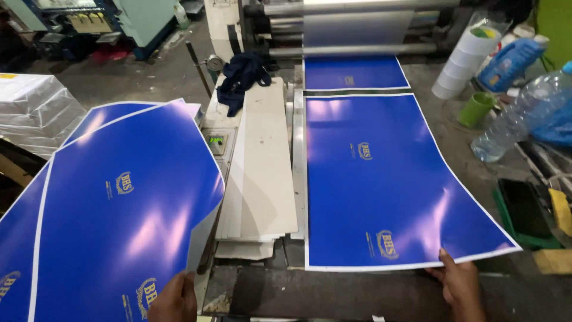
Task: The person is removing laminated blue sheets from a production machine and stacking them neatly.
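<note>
My left hand (174,300) grips the near edge of a glossy blue printed sheet (125,220) with a white border, lifted and curling over a stack of like sheets at the left. My right hand (459,285) pinches the near edge of another blue sheet (381,179) lying flat on the machine's feed table. Beyond it a second blue sheet (353,73) lies partly under the metal rollers (351,24).
A pile of white boards (262,161) lies between the two blue sheets, with a dark cloth (241,74) at its far end. At the right stand a clear water bottle (518,113), a green cup (478,108), a white tape-roll stack (462,62) and a green tray (524,214). Wrapped white paper stacks (30,110) sit far left.
</note>
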